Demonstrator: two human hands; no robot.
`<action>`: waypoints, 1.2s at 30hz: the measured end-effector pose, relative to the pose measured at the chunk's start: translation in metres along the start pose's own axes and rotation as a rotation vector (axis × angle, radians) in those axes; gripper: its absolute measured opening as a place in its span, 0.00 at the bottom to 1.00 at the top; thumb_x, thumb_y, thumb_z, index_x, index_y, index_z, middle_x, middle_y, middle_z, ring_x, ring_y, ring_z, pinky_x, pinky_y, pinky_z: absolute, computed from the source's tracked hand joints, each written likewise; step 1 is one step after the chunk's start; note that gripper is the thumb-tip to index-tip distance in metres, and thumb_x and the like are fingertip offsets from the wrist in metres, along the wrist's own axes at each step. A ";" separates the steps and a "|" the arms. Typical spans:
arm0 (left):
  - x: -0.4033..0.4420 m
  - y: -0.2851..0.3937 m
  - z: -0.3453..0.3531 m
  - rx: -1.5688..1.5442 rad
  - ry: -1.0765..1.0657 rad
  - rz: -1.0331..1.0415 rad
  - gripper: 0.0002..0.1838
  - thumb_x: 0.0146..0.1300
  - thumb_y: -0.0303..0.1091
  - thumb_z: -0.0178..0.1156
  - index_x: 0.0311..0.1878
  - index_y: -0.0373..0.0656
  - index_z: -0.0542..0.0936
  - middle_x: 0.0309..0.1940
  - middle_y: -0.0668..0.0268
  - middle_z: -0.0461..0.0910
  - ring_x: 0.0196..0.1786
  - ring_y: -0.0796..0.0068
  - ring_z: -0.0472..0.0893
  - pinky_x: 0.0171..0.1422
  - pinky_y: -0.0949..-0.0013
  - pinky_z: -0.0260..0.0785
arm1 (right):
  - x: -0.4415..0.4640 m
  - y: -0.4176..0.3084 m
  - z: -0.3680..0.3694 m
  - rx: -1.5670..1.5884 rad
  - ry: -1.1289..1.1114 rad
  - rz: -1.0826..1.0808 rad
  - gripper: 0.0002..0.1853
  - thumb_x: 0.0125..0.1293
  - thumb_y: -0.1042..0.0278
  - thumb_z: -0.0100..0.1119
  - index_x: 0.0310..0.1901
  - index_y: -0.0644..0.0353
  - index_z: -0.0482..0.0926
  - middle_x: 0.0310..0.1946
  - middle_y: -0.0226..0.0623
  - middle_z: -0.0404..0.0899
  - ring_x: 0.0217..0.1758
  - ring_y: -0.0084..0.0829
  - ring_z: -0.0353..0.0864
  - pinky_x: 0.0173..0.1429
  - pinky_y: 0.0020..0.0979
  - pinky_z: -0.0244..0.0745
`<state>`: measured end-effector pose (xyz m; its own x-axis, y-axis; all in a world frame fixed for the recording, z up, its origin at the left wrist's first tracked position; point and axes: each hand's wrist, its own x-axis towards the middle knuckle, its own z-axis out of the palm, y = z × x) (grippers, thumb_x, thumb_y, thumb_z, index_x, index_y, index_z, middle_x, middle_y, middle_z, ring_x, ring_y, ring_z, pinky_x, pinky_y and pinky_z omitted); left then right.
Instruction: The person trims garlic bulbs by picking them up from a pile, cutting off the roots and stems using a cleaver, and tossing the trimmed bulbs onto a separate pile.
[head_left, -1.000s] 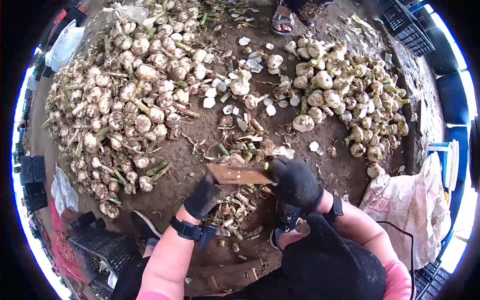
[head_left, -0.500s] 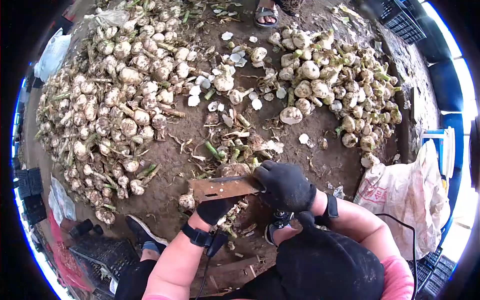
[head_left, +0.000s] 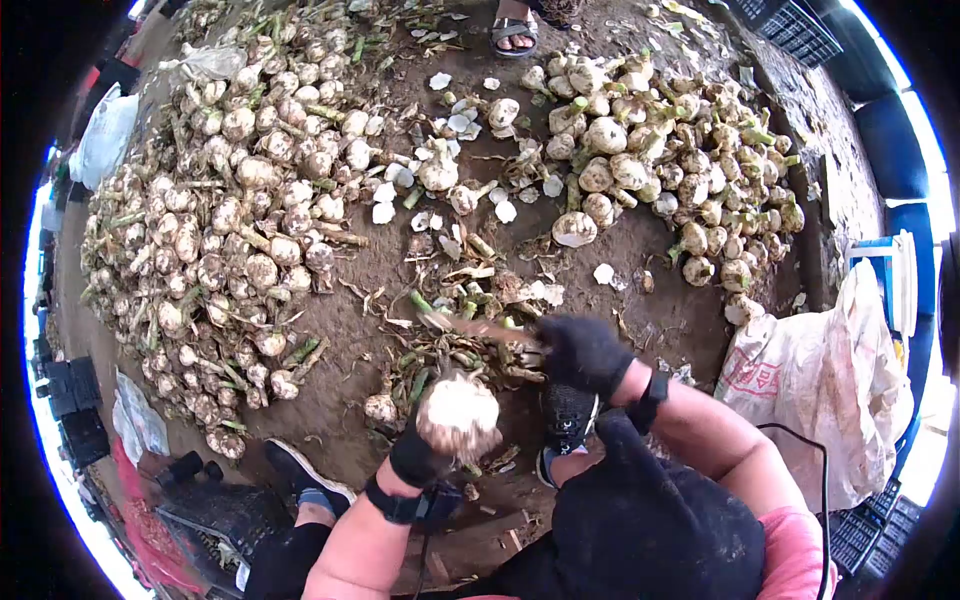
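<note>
In the middle of the head view, my right hand [head_left: 583, 355], in a dark glove, is closed round the handle of a rusty, broad-bladed cleaver [head_left: 487, 330]. Motion blurs the blade, which points left above a heap of trimmings. Lower and to the left, my left hand [head_left: 418, 452], also gloved, grips a round, muddy-skinned root vegetable [head_left: 458, 412]. Its pale, bare face is turned up, with a blurred brownish edge below. A gap separates the blade from this root. Green stalk cuttings [head_left: 478, 300] lie on the soil just beyond both hands.
A large pile of muddy roots [head_left: 250, 220] spreads across the left, and a smaller pile [head_left: 640, 140] lies at right. White cut slices [head_left: 383, 212] are scattered between them. A person's sandalled foot [head_left: 514, 38] is at the top. A pale sack [head_left: 815, 385] sits at right.
The cleaver has swung up and away from the left hand, its broad side no longer showing. The root in my left hand has come into view, pale face up.
</note>
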<state>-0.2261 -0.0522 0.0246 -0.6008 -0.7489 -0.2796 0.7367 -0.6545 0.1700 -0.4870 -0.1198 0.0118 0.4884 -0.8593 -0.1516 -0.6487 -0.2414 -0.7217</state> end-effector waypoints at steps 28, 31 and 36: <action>0.018 0.017 0.043 1.341 0.273 0.066 0.18 0.49 0.26 0.66 0.45 0.39 0.76 0.39 0.65 0.75 0.42 0.74 0.76 0.50 0.67 0.70 | 0.018 -0.041 -0.021 0.131 -0.072 -0.035 0.10 0.53 0.69 0.61 0.36 0.61 0.76 0.28 0.50 0.76 0.31 0.50 0.76 0.37 0.38 0.73; 0.012 0.029 0.060 1.443 0.142 0.300 0.16 0.49 0.26 0.67 0.41 0.40 0.75 0.35 0.66 0.74 0.38 0.75 0.76 0.46 0.69 0.71 | 0.001 -0.005 -0.028 -0.166 -0.318 0.180 0.10 0.54 0.70 0.56 0.39 0.59 0.79 0.31 0.52 0.78 0.36 0.46 0.82 0.41 0.40 0.75; 0.030 0.009 0.033 0.883 0.218 0.117 0.40 0.52 0.23 0.64 0.68 0.44 0.57 0.55 0.64 0.70 0.56 0.73 0.72 0.61 0.67 0.66 | -0.008 -0.051 -0.016 0.768 -0.011 0.017 0.17 0.58 0.68 0.63 0.50 0.60 0.76 0.48 0.33 0.78 0.51 0.25 0.73 0.57 0.31 0.69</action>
<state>-0.2475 -0.0836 0.0488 -0.3996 -0.8377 -0.3723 0.2307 -0.4850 0.8436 -0.4669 -0.1079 0.0611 0.4905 -0.8546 -0.1706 -0.0710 0.1560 -0.9852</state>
